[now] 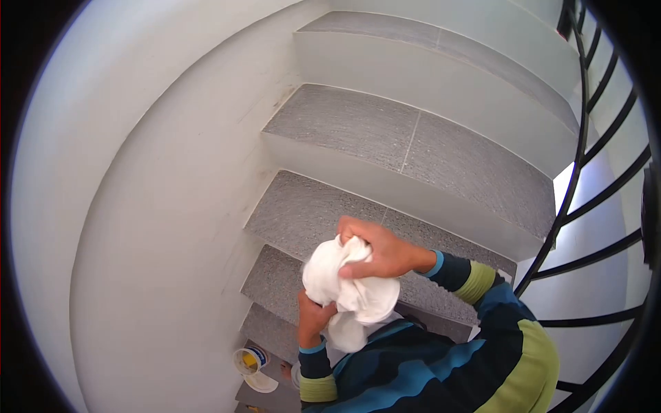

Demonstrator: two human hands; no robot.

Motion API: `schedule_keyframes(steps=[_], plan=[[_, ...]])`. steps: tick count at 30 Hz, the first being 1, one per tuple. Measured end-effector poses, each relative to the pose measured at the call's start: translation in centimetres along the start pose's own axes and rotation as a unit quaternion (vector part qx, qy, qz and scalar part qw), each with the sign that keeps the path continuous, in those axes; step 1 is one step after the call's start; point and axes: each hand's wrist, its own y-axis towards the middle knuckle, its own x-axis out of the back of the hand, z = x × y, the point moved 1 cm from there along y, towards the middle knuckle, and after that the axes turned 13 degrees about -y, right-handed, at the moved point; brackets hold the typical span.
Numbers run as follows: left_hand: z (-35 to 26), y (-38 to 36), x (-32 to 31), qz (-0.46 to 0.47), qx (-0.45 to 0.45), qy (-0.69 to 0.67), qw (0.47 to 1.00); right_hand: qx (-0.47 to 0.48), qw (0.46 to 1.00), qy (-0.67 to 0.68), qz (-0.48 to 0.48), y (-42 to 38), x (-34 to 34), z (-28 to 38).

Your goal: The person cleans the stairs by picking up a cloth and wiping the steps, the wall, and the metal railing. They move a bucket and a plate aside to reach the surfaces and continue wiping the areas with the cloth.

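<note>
A bunched white cloth (368, 299) is held between my two hands, in front of my body and above the grey stair treads. My right hand (382, 249) grips its upper side, thumb pressed over the folds. Lower down and to the left, my left hand (315, 318) is closed on the cloth's edge, with part of its fingers hidden beneath. A loose end of the cloth hangs down next to my left wrist.
Grey tiled stairs (344, 124) with white risers curve upward ahead. A smudged white wall (165, 220) runs along the left, a black metal railing (582, 138) along the right. A white bucket (241, 361) and a pale round lid (261, 383) are on the lower steps at left.
</note>
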Motion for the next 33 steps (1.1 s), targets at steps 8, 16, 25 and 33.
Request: schedule_keyframes(steps=[8,16,25,33], plan=[[-5.8,-3.6,5.9,0.034,0.091,-0.133,0.986,0.092,0.994,0.013,0.050,0.7,-1.6,1.4],[-7.6,-3.8,9.6,0.034,-0.039,-0.093,0.994,0.018,0.980,0.168,-0.103,0.5,-3.4,2.1],[-7.6,-5.0,9.0,-0.218,-0.157,-0.143,0.953,0.035,0.840,0.539,-0.041,2.8,-5.4,-3.1],[-16.0,-4.9,3.4,0.037,-0.031,0.300,0.953,0.148,0.984,0.020,0.096,0.3,-12.0,1.7]])
